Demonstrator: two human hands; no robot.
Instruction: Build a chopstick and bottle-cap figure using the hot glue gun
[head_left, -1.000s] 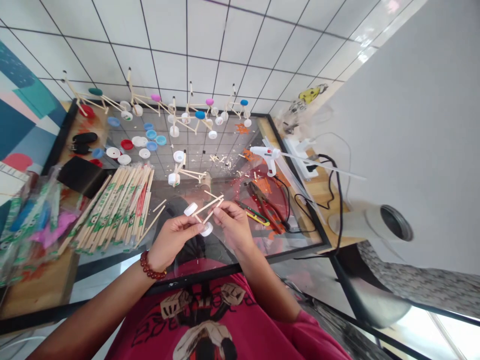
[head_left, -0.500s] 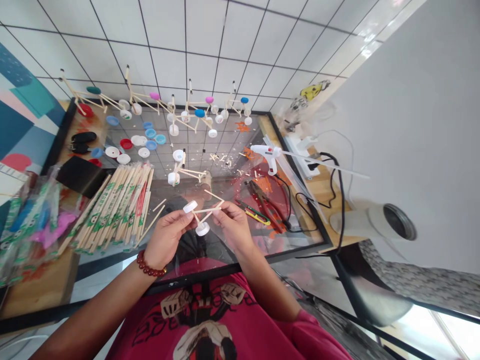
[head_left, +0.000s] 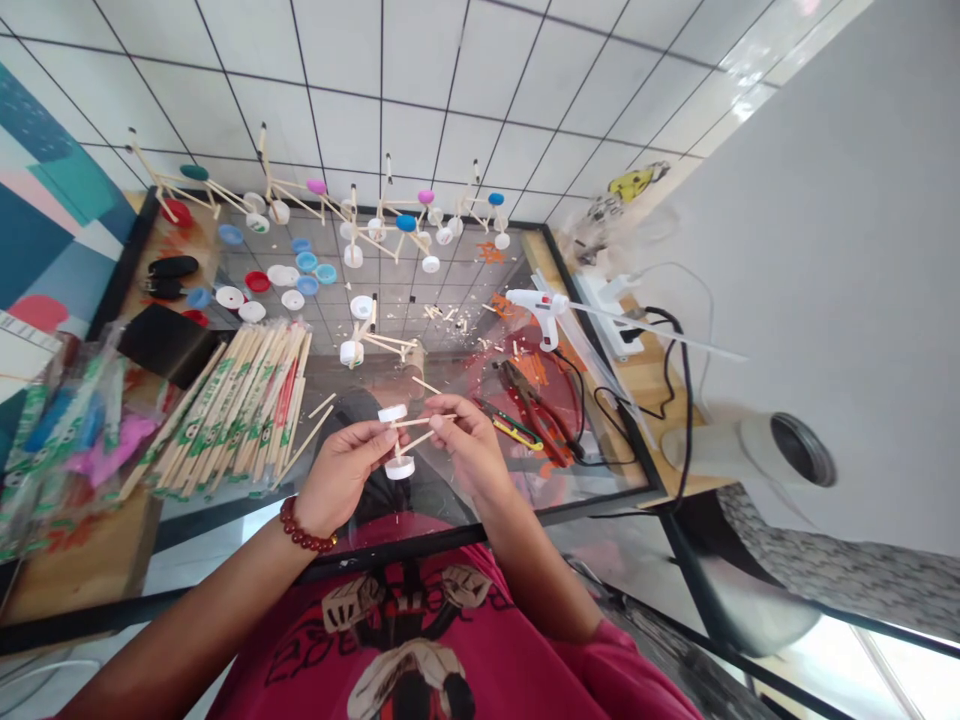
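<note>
Head view: the stick frame (head_left: 417,422) is held over the table (head_left: 585,508), just in from the middle of its front edge, with a white cap at each end of its cross stick. The left hand (head_left: 341,470) pinches it between thumb and finger at the capped end; the right hand (head_left: 472,450) grips the sticks reaching away from there. Holding both ends probably keeps the light joints steady. A thin stick shows beyond the right fingers; its join is hidden.

Past the hands, near the table's middle, stands a second frame (head_left: 351,352), perhaps kept close for comparison. Chopsticks (head_left: 232,410) lie bunched by the left edge and loose caps (head_left: 306,262) towards the far left corner, seemingly grouped by kind for easy picking. Near the right edge lie the glue gun (head_left: 544,315), pliers (head_left: 536,400) and cutter (head_left: 517,432), likely there to suit the right hand and stay near the power strip (head_left: 611,315). More frames (head_left: 406,223) line the far edge, apparently parked out of the way.
</note>
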